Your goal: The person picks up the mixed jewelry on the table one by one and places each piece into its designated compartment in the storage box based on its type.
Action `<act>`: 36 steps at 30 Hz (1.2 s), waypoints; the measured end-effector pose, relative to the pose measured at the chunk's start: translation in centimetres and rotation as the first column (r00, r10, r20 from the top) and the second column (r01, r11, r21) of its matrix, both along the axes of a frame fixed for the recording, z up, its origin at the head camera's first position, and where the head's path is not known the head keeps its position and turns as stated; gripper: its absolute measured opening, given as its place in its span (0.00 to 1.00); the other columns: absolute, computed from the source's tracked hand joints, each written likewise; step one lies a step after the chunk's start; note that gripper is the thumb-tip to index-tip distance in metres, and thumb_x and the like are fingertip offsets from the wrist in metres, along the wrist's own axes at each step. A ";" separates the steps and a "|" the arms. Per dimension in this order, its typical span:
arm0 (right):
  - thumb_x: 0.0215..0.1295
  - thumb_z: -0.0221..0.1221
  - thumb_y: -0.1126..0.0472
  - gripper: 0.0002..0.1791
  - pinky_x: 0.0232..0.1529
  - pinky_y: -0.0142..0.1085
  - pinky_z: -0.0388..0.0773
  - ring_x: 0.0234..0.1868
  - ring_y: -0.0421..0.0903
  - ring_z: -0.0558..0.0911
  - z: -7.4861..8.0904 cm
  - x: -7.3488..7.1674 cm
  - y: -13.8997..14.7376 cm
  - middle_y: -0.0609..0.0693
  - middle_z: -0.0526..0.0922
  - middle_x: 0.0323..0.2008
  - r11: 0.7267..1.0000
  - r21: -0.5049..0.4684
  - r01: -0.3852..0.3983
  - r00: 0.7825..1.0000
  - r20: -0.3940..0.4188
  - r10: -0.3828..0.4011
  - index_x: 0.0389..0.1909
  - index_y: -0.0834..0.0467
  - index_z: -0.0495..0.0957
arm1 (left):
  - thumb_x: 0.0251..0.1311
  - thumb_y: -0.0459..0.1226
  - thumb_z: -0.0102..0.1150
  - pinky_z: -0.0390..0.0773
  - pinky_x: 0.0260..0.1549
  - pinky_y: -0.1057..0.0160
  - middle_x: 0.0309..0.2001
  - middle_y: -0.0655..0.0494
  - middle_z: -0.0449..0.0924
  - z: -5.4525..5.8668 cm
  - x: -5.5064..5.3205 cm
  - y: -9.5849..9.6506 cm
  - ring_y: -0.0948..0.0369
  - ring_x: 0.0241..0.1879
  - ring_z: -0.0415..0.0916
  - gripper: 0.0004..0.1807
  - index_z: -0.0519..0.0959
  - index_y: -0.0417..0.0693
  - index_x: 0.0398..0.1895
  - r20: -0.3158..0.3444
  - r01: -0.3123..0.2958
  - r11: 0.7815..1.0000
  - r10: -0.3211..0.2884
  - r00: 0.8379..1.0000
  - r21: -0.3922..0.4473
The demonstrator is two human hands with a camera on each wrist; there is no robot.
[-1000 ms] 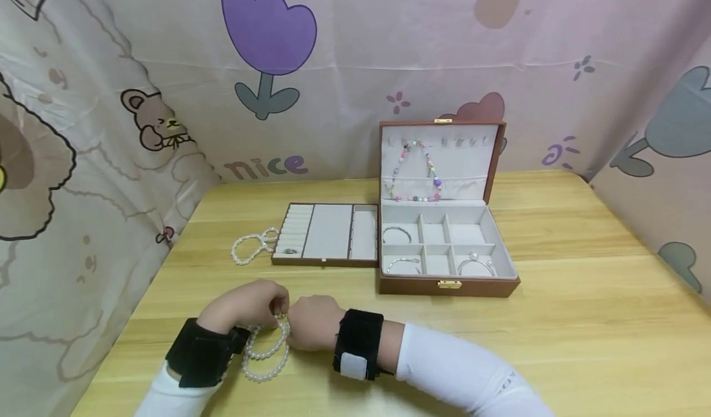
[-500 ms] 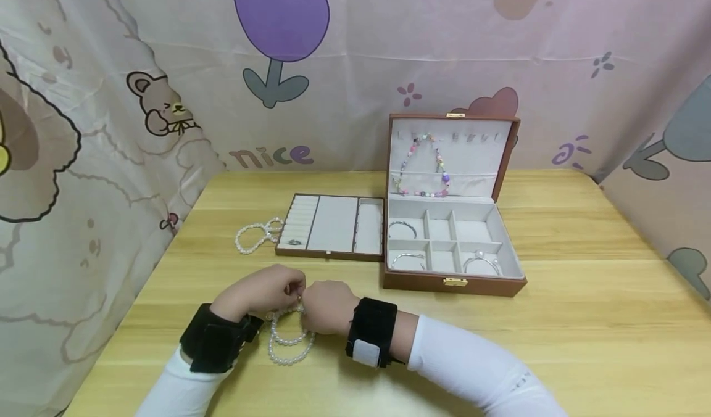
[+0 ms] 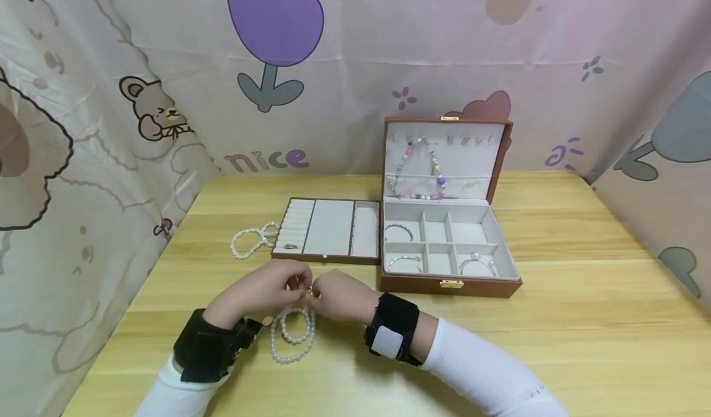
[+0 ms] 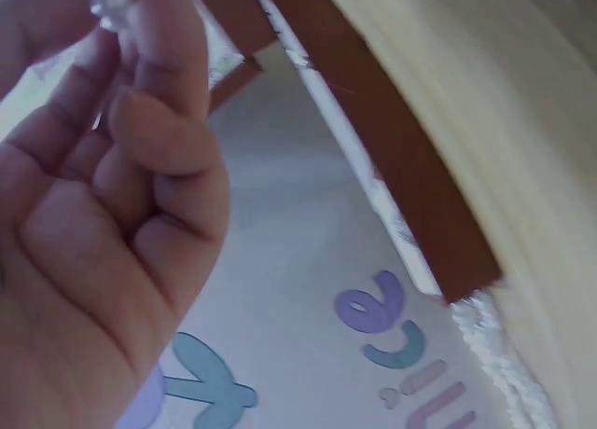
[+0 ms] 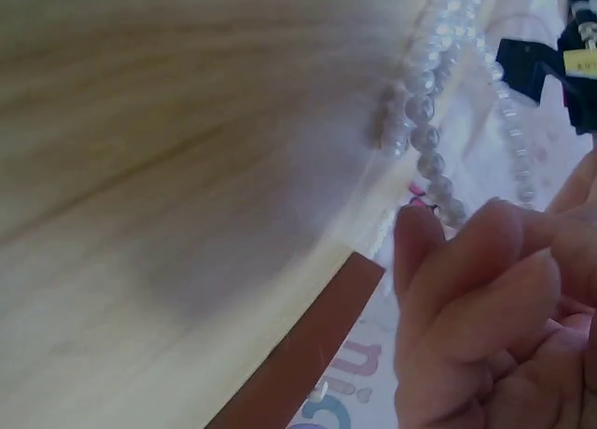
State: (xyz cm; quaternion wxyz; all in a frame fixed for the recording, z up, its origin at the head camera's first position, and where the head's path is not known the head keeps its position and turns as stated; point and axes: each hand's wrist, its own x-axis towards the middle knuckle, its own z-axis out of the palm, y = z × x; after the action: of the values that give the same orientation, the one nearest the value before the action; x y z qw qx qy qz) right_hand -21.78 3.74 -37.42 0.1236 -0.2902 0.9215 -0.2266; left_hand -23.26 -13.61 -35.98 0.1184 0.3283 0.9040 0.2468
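Observation:
A white pearl necklace (image 3: 286, 360) hangs in loops below both hands, low over the table. My left hand (image 3: 266, 287) pinches one end between thumb and fingertips. From the other side my right hand (image 3: 345, 297) pinches the opposite end, and a small gold clasp part (image 3: 309, 291) shows between the two sets of fingertips. In the right wrist view, doubled strands of the pearl necklace (image 5: 427, 138) run down to curled fingers (image 5: 485, 298). Whitish beads (image 4: 114, 5) show at the fingertips of my left hand (image 4: 112, 224) in the left wrist view.
A brown jewelry box (image 3: 478, 286) stands open at the right, with a colorful bead necklace (image 3: 440, 181) in its lid and silver bracelets (image 3: 403, 258) in compartments. Left of it lies a flat tray (image 3: 333, 226) holding a ring (image 3: 291, 247). Another pearl strand (image 3: 240, 254) lies beside the tray.
Both hands have moved away from the body and rightward with the pearl necklace, closer to the tray. The gold clasp part now shows between the fingertips, and the loops hang more openly.

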 end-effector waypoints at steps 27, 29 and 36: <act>0.67 0.49 0.61 0.12 0.17 0.28 0.68 0.17 0.49 0.79 2.8 0.5 4.1 0.44 0.71 0.12 0.954 -0.288 0.085 0.989 0.138 -0.046 0.25 0.59 0.77 | 0.57 0.38 0.58 0.74 0.31 0.71 0.35 0.59 0.80 0.3 0.3 1.0 0.72 0.30 0.72 0.06 0.78 0.49 0.37 0.076 0.128 0.992 -0.128 0.989 0.014; 0.68 0.49 0.61 0.12 0.17 0.28 0.68 0.16 0.46 0.77 3.0 0.6 4.5 0.44 0.72 0.12 0.952 -0.295 0.080 0.991 0.127 -0.044 0.27 0.59 0.77 | 0.58 0.39 0.58 0.75 0.33 0.71 0.40 0.58 0.81 0.1 0.3 1.3 0.72 0.32 0.74 0.09 0.78 0.49 0.41 0.098 0.132 0.991 -0.134 0.986 0.021; 0.68 0.49 0.61 0.11 0.19 0.30 0.71 0.16 0.41 0.75 3.6 0.7 5.5 0.46 0.73 0.14 0.942 -0.322 0.098 0.990 0.129 -0.059 0.30 0.60 0.78 | 0.59 0.42 0.57 0.76 0.36 0.69 0.41 0.60 0.81 -0.6 0.1 2.9 0.68 0.38 0.77 0.12 0.78 0.52 0.44 0.050 0.069 0.998 -0.070 0.996 0.007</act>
State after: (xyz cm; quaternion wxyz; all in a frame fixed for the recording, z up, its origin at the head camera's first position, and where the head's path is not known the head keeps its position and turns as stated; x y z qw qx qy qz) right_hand -21.06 9.22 -33.79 0.1186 -0.2561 0.8729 -0.3979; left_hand -23.13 -10.72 -36.59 0.1485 0.3537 0.8881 0.2533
